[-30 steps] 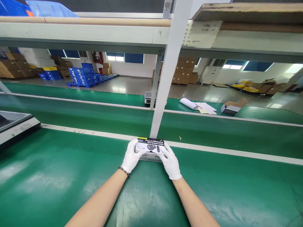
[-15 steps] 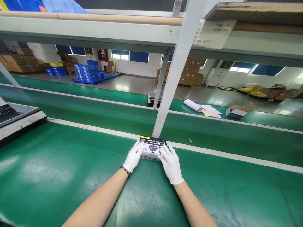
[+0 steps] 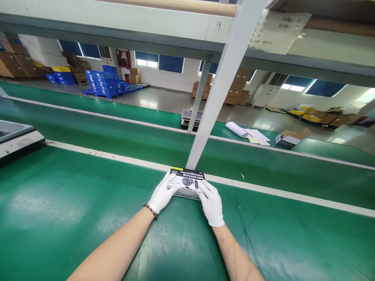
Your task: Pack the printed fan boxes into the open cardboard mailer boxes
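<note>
A small black and white product box (image 3: 187, 180) printed "Minute Stream 1000" lies flat on the green work surface (image 3: 73, 210), right at the foot of a white upright post (image 3: 216, 101). Both my hands wear white gloves. My left hand (image 3: 161, 195) grips the box's left end, a bead bracelet at its wrist. My right hand (image 3: 211, 203) holds the box's right end, fingers resting on its top. The near edge of the box is partly hidden by my fingers.
A white strip (image 3: 117, 158) borders the surface just behind the box, with a green belt (image 3: 131, 136) beyond. A grey flat device (image 3: 14, 136) sits at far left. Papers (image 3: 249, 133) and an open carton (image 3: 288, 139) lie across the line. Shelf beams (image 3: 117, 21) hang overhead.
The view has tilted and shifted slightly; the box and both hands stay at the foot of the post, still gripping its two ends.
</note>
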A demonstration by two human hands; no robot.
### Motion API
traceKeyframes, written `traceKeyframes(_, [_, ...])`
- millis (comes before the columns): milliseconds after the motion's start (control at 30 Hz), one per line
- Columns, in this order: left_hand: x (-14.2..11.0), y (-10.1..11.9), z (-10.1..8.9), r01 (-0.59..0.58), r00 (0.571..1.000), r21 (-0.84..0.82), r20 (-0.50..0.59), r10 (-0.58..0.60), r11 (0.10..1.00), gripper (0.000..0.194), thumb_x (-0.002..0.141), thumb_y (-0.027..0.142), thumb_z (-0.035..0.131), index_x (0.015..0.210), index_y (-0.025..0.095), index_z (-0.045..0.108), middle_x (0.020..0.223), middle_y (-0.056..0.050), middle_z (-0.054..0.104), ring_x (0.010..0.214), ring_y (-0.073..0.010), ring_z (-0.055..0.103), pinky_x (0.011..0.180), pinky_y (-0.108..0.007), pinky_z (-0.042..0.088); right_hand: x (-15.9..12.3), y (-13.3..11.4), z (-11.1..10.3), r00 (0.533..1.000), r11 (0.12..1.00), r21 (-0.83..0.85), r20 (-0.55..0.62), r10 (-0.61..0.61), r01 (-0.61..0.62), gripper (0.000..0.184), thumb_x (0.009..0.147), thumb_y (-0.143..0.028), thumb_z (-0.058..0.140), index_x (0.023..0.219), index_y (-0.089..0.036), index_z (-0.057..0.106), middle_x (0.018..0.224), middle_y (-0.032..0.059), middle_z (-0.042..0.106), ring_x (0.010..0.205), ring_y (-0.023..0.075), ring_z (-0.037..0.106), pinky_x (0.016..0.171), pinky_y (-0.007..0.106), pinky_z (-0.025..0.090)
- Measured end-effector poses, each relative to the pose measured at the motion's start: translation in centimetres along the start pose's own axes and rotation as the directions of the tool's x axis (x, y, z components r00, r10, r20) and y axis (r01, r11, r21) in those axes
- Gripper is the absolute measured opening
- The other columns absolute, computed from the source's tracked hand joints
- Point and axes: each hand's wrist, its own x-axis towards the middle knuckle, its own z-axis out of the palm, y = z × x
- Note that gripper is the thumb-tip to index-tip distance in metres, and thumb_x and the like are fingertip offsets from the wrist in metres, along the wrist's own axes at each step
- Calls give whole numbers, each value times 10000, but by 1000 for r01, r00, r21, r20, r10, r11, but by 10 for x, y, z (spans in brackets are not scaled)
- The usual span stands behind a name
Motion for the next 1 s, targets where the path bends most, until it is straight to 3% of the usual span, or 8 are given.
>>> traceKeyframes(133, [-2,8,-5,15,1000,22,27,-16,1000,466,894,356,571,1327,184,559,1553,-72,350,1381,-225,421,1151,-321,368,1,-2,0,978,972,-115,-9,-207,205,292,957,-299,467,994,-232,749,1044,62,754,951,213,693,878,382,562])
traceKeyframes(267, [-4,10,-6,31,998,8,47,-32,999,473,881,378,575,1317,195,580,1563,-55,332,1399,-227,395,1175,-313,323,-4,7,5,929,900,-254,-20,-370,354,252,960,-245,488,1005,-195,731,998,66,766,926,215,699,1004,476,483])
traceKeyframes(467, [2,1,0,58,998,-126,41,-53,990,432,927,393,463,1258,164,619,1584,-71,282,1439,-233,321,1205,-331,250,-10,3,3,919,851,-386,-18,-393,356,231,946,-258,506,1060,-192,696,1056,102,733,1121,312,593,936,527,478])
traceKeyframes(533, [5,-1,0,44,997,-180,76,-31,983,513,919,401,485,1367,154,524,1585,-91,273,1444,-251,306,1213,-364,233,-11,-7,4,907,842,-366,14,-421,396,252,947,-181,464,1091,-196,671,1089,103,706,1088,269,601,926,478,488])
traceKeyframes(667, [8,-5,0,20,991,-329,135,26,944,747,914,428,517,1534,143,214,1473,-135,464,1356,-267,449,1182,-430,298,-10,-28,17,852,818,-265,20,-524,510,321,926,-81,431,1171,-178,614,1088,111,679,994,200,620,856,358,520])
traceKeyframes(833, [8,-9,3,6,995,-356,94,30,935,710,921,441,511,1521,172,246,1491,-118,445,1359,-261,439,1181,-440,283,-2,-36,31,874,855,-233,-39,-485,464,189,927,-130,481,1014,-156,647,949,89,694,867,186,622,783,326,516])
traceKeyframes(1000, [8,-11,2,-25,993,-368,102,67,929,690,933,455,495,1519,171,264,1483,-126,452,1350,-273,448,1177,-461,278,1,-36,24,870,857,-172,13,-492,487,237,912,-101,485,800,-214,660,819,32,691,844,171,622,822,331,489])
